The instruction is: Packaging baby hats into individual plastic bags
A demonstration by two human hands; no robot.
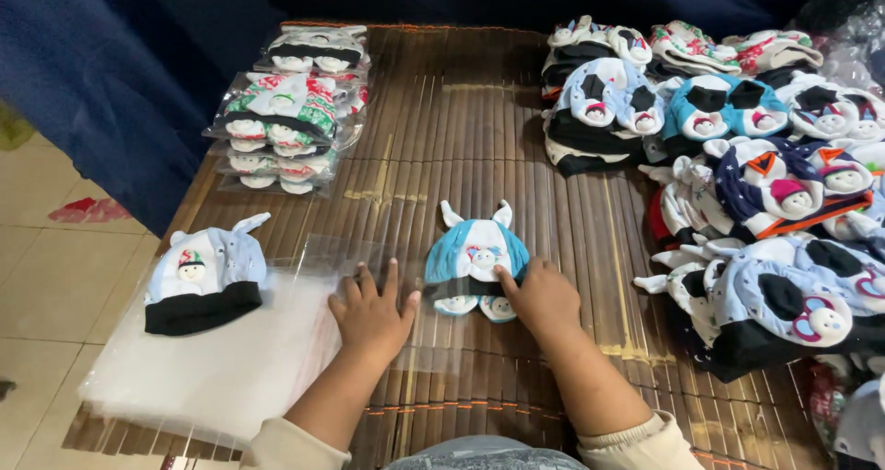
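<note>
Left hand [371, 311] lies flat, fingers spread, palm down on a clear plastic sleeve [396, 276], grasping nothing. Right hand [541, 295] is loosely curled, fingertips pressing the lower edge of a blue-and-white baby hat set [477, 258]; can't tell if it actually pinches it. Set sits mid-mat between both hands, half into the sleeve mouth: two pointed ears on top, snowman motif on white front panel, black band, two small mittens at the bottom. Surface is a brown bamboo slat mat [479, 147], dark blue fabric backdrop [120, 92] behind, pale floor tiles [46, 276] at left. Near-left mat edge carries a stack of clear bags [221, 369] with a light blue hat, black band [205, 281], on top. Far left: pile of bagged sets [290, 120]. Right side: heap of loose hats [756, 175], reaching close to the right forearm. Open mat runs up the centre strip, far side of the hat set.
</note>
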